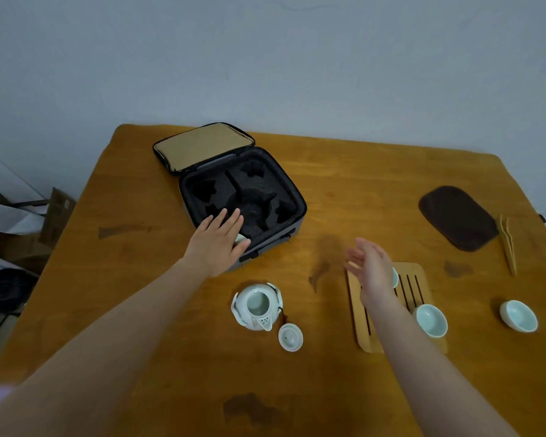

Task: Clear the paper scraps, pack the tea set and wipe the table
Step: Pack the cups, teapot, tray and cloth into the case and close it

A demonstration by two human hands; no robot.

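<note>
Fingers (230,219) of the left hand (216,244) lay straight and slightly apart over the near corner of the open case (292,197). A pale cup (241,238) peeked out beneath the palm beside the thumb. Whether the thumb pinched it or the hand merely covered it could not be told. What showed of the cup was a small glazed rim, whitish green.

Packing seemed barely begun: the black foam slots in the case looked unfilled. The teapot (257,307) sat lidless near the person, and its teapot lid (290,336) lay just beside it. A second cup (431,320) stood on the bamboo tray (360,326), a third cup (395,277) was half hidden behind the right hand (369,266), and a fourth cup (518,315) stood apart on the table (171,357). That right hand hovered, blurred, over the tray's far end, its fingers loose and apart, holding nothing.

No paper scraps were visible. Dark patches marked the wood, so wiping remained. A brown cloth (457,217) and bamboo tongs (508,244) lay at the far right.
</note>
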